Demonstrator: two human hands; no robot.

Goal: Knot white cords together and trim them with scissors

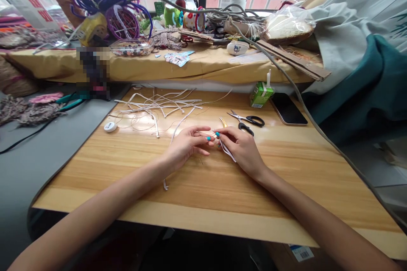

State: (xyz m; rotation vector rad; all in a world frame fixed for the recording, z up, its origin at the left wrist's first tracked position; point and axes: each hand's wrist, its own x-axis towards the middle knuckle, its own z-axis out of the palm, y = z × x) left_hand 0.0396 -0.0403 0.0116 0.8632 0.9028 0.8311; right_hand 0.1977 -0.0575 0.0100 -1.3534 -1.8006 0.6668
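My left hand (192,145) and my right hand (242,148) meet fingertip to fingertip just above the wooden table. Between the thumb and forefinger of my right hand is a flat white cord (228,152), with a strip of it hanging below the fingers. My left thumb and fingers close around the same small spot, where a fine thread also shows; the other left fingers are loosely extended. Another length of white cord (182,122) runs behind my left hand. Exactly how cord and thread join is hidden by the fingers. Black-handled scissors (251,120) lie just beyond my right hand.
Loose white cords (155,106) and thin thread spread over the table's far left, by a round white cap (110,127). A phone (288,109) and a green drink carton (261,94) stand far right. A grey cable (299,95) crosses the right side. Craft supplies crowd the ledge (203,70).
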